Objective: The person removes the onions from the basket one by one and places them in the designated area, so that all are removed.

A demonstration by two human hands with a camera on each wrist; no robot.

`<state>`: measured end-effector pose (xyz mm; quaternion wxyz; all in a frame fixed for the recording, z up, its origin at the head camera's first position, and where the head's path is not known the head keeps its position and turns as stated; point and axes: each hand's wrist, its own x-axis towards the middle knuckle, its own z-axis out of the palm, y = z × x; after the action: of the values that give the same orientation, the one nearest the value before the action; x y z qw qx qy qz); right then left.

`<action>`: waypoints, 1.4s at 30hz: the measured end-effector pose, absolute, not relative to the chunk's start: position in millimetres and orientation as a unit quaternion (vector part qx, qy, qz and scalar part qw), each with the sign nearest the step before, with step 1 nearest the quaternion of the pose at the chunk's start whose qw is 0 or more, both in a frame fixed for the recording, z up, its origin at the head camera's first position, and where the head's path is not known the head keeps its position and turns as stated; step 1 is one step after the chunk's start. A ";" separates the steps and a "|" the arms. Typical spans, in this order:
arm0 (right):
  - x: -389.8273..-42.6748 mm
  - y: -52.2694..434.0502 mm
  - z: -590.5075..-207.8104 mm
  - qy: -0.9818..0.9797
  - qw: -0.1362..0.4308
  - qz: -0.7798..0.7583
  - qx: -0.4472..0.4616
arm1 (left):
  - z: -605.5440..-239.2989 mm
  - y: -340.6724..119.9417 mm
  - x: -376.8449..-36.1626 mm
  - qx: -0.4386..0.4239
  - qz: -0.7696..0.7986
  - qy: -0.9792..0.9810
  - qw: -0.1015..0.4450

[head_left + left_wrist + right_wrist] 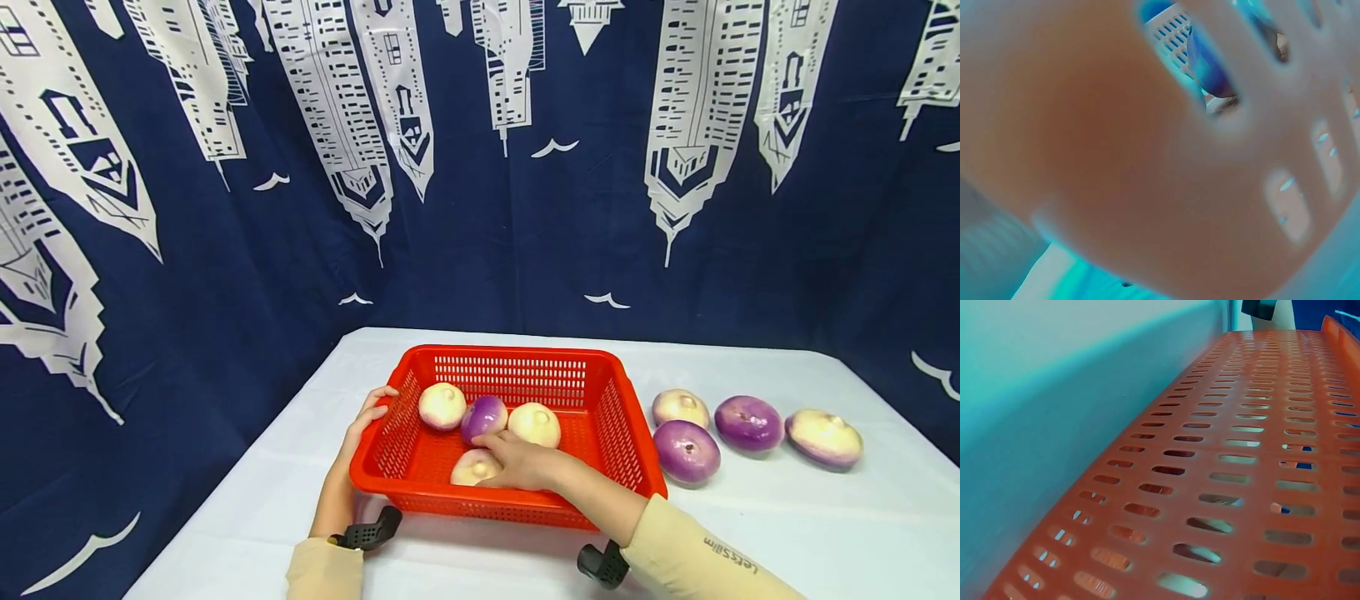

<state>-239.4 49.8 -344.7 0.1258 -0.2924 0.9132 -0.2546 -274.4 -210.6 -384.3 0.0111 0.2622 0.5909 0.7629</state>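
Note:
A red slotted plastic basket (517, 497) stands on the table and holds several purple-and-cream turnips. At its left side my left hand (362, 425) grips the rim, fingers bent over the edge. My right hand (522, 463) reaches over the front rim and holds a cream turnip (471, 468) near the front wall. Just behind lie a purple turnip (486, 415) and two pale turnips (442, 406) (537, 423). The left wrist view has only the blurred basket wall (1116, 156) up close. In the right wrist view the slotted front wall (1210, 481) hides the right hand.
Right of the basket, several more turnips lie on the white tablecloth: a pale one (681, 407), two purple ones (687, 452) (750, 423) and a two-toned one (825, 437). Behind the table hangs a dark blue curtain (480, 250) with white building prints.

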 end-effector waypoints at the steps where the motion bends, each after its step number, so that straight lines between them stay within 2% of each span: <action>1: -239.7 50.5 -344.7 0.911 0.131 -0.253 -0.297 | -386.1 -211.1 -276.8 0.269 0.762 0.588 0.008; 6: -240.1 51.6 -343.0 0.901 0.149 -0.244 -0.326 | -389.4 -212.3 -280.4 0.291 0.766 0.574 0.003; 15: -241.6 51.0 -345.6 0.897 0.158 -0.238 -0.337 | -385.7 -209.5 -274.5 0.259 0.772 0.580 0.018; 22: -244.6 50.6 -345.6 0.887 0.112 -0.231 -0.385 | -391.8 -214.3 -288.2 0.321 0.760 0.565 -0.014; 25: -243.5 50.8 -346.0 0.887 0.093 -0.223 -0.395 | -393.8 -214.9 -289.1 0.324 0.762 0.561 -0.003; 37: -238.3 48.8 -343.7 0.896 0.059 -0.292 -0.329 | -383.7 -207.1 -269.6 0.229 0.775 0.589 0.026; 42: -239.1 51.0 -340.8 0.886 0.029 -0.327 -0.326 | -381.0 -206.0 -268.0 0.218 0.773 0.595 0.024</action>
<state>-239.1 51.0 -340.8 0.0289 -0.3264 0.8863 -0.3274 -268.0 -206.0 -381.0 0.0239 0.2179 0.5948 0.7734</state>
